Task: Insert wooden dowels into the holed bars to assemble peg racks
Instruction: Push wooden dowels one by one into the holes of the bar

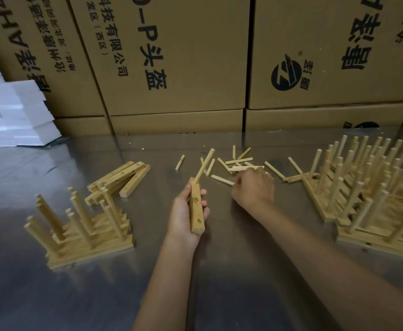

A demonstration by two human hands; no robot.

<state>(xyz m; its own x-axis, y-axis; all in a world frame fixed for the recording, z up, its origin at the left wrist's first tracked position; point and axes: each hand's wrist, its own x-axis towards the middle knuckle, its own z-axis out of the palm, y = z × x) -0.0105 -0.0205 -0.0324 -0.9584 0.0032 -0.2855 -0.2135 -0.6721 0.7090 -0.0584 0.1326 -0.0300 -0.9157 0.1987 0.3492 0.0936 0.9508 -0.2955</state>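
Observation:
My left hand (185, 216) grips a holed wooden bar (197, 211) held roughly upright above the metal table. One dowel (204, 166) stands in the bar's far hole, and two other holes show bare. My right hand (253, 187) is down on the pile of loose dowels (238, 164) at the table's middle back, fingers curled over them; whether it pinches one is hidden by the back of the hand.
Bare holed bars (124, 176) lie stacked at the left. In front of them stand finished peg racks (83, 232). Many more finished racks (367, 187) crowd the right side. Cardboard boxes (176, 60) wall off the back, with white foam (14, 115) at far left.

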